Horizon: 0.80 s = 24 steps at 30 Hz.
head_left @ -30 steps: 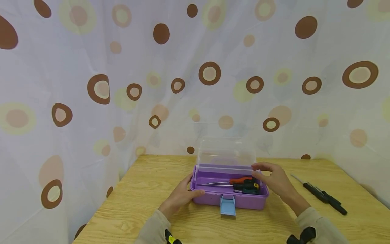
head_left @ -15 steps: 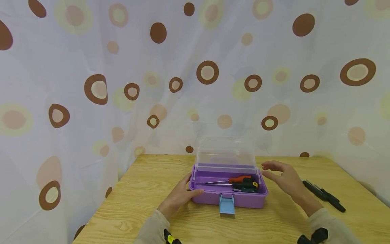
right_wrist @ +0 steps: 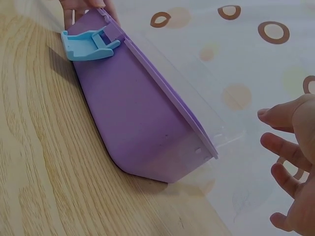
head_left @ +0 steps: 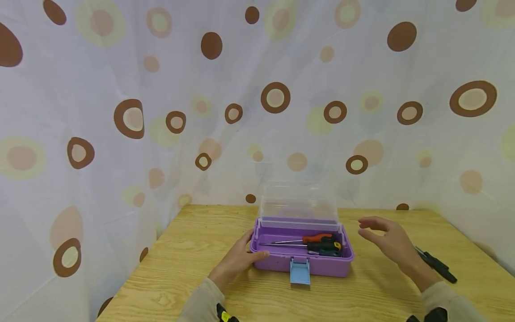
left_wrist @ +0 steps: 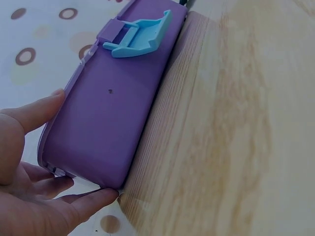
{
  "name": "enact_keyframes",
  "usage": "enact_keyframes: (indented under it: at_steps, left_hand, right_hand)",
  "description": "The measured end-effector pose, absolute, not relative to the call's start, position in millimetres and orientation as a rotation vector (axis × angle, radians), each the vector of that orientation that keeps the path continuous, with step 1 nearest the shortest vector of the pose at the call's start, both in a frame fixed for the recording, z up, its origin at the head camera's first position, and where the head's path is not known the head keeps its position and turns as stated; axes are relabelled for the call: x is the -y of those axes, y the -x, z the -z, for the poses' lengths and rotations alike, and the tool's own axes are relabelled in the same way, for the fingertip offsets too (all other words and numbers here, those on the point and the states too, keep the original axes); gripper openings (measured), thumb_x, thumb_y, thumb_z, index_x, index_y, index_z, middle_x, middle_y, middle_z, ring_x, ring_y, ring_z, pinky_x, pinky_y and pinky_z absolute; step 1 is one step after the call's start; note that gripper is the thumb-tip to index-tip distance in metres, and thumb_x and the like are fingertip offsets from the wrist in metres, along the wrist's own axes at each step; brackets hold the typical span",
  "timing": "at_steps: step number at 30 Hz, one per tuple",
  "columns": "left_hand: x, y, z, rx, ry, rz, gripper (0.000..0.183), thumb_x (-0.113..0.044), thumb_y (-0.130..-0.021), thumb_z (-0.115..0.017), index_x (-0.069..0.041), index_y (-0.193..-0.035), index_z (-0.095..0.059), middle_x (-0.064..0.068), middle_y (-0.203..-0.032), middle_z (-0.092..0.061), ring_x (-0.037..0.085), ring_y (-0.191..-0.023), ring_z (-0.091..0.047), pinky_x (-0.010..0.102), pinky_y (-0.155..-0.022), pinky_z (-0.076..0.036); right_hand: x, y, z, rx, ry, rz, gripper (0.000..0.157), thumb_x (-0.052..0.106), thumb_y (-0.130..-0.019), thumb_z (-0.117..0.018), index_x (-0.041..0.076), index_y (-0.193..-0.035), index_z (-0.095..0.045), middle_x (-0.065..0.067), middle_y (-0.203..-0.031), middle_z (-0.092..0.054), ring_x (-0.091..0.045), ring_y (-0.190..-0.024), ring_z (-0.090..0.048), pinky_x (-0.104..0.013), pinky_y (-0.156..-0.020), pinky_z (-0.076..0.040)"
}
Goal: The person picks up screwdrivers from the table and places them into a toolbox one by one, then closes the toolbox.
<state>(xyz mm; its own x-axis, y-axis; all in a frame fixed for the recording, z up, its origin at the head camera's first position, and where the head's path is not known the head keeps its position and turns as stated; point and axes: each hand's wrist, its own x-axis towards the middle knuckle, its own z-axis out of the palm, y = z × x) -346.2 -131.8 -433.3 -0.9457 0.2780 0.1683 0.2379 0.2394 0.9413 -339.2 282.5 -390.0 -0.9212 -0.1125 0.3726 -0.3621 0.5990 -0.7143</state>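
Note:
A purple plastic toolbox (head_left: 273, 264) sits on the wooden table, its clear lid (head_left: 299, 201) raised at the back. The light blue latch (head_left: 300, 273) hangs down at the front. Inside lie several screwdrivers, one with an orange-red handle (head_left: 315, 238) and one with a black and yellow handle (head_left: 322, 246). My left hand (head_left: 235, 261) grips the box's left end, thumb at the front rim and fingers round the side. My right hand (head_left: 396, 246) hovers right of the box, holding nothing, fingers apart and loosely bent.
Dark-handled tools (head_left: 440, 267) lie on the table at the right, partly hidden behind my right wrist. A white curtain (head_left: 233, 67) with brown and beige circles hangs behind the wooden table (head_left: 181, 250) and along its sides.
My right hand has moved off the box's right end, rightward toward the dark-handled tools, covering more of them. My left hand and the box stay in place.

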Motion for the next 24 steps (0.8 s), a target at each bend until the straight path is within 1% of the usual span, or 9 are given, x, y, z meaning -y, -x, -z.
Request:
enact_keyframes:
  at_steps: [5,7,9,12,14,18,20,22,24]
  left_hand:
    - [132,346,433,-2.442,-0.522,-1.849,0.088,-0.024,-0.091,-0.081,-0.005,-0.161,-0.032,0.022,-0.162,-0.034,0.044,-0.15,-0.025,0.067,-0.118,-0.014]
    - [133,346,433,-2.439,-0.528,-1.853,0.088,-0.024,-0.091,-0.082,-0.005,-0.161,-0.032,0.022,-0.162,-0.034,0.044,-0.149,-0.026,0.067,-0.118,-0.015]
    - [133,346,433,-2.437,-0.531,-1.854,0.088,-0.024,-0.091,-0.082,-0.005,-0.161,-0.032,0.022,-0.162,-0.034,0.044,-0.149,-0.026,0.067,-0.118,-0.015]
    - [133,347,434,-2.436,-0.533,-1.85,0.088,-0.025,-0.091,-0.082,-0.005,-0.161,-0.032,0.022,-0.162,-0.034,0.044,-0.149,-0.025,0.067,-0.118,-0.015]
    - [133,347,434,-2.438,-0.53,-1.845,0.088,-0.025,-0.091,-0.082,-0.005,-0.161,-0.032,0.022,-0.162,-0.034,0.044,-0.15,-0.025,0.068,-0.118,-0.014]
    - [133,346,434,-2.449,-0.518,-1.834,0.087,-0.024,-0.091,-0.081,-0.005,-0.161,-0.032,0.022,-0.162,-0.034,0.045,-0.15,-0.024,0.069,-0.118,-0.013]
    - [132,347,434,-2.457,-0.512,-1.829,0.087,-0.024,-0.091,-0.081,-0.005,-0.161,-0.032,0.022,-0.162,-0.034,0.045,-0.15,-0.024,0.069,-0.117,-0.013]
    - [132,347,434,-2.463,-0.508,-1.825,0.086,-0.024,-0.092,-0.081,-0.005,-0.161,-0.032,0.022,-0.162,-0.034,0.045,-0.15,-0.024,0.069,-0.118,-0.013]
    - [132,346,433,-2.465,-0.504,-1.824,0.087,-0.024,-0.091,-0.081,-0.005,-0.161,-0.032,0.022,-0.162,-0.034,0.045,-0.15,-0.024,0.069,-0.118,-0.014]
  right_hand:
    - [-295,338,392,2.543,-0.375,-1.269,0.053,0.035,-0.104,-0.066,-0.002,-0.14,-0.059,-0.025,-0.132,-0.063,-0.048,-0.128,-0.048,-0.068,-0.093,-0.044]
    - [-301,337,392,2.544,-0.368,-1.276,0.054,0.036,-0.104,-0.065,-0.003,-0.141,-0.057,-0.025,-0.133,-0.062,-0.046,-0.127,-0.049,-0.066,-0.093,-0.045]
    - [-307,336,394,2.546,-0.357,-1.279,0.055,0.036,-0.104,-0.064,-0.002,-0.142,-0.057,-0.024,-0.133,-0.063,-0.041,-0.125,-0.051,-0.063,-0.091,-0.047]
    - [-315,335,396,2.557,-0.34,-1.265,0.054,0.036,-0.105,-0.064,-0.001,-0.143,-0.057,-0.021,-0.133,-0.063,-0.026,-0.118,-0.053,-0.057,-0.089,-0.05]
    - [-319,335,397,2.559,-0.331,-1.261,0.054,0.035,-0.105,-0.064,-0.001,-0.143,-0.057,-0.021,-0.133,-0.064,-0.018,-0.115,-0.052,-0.057,-0.089,-0.05]
    - [-326,335,400,2.557,-0.308,-1.248,0.054,0.035,-0.104,-0.064,-0.002,-0.143,-0.057,-0.024,-0.134,-0.062,-0.014,-0.113,-0.051,-0.058,-0.089,-0.05]
    - [-328,336,401,2.556,-0.297,-1.24,0.054,0.035,-0.104,-0.064,-0.003,-0.142,-0.057,-0.024,-0.134,-0.063,-0.01,-0.112,-0.051,-0.056,-0.088,-0.05]
    - [-331,337,402,2.552,-0.289,-1.229,0.054,0.035,-0.104,-0.065,-0.003,-0.142,-0.057,-0.023,-0.133,-0.063,-0.003,-0.109,-0.05,-0.05,-0.087,-0.05]
    - [-333,337,402,2.545,-0.282,-1.214,0.053,0.034,-0.104,-0.065,-0.003,-0.141,-0.058,-0.021,-0.131,-0.065,0.005,-0.105,-0.049,-0.042,-0.084,-0.051]
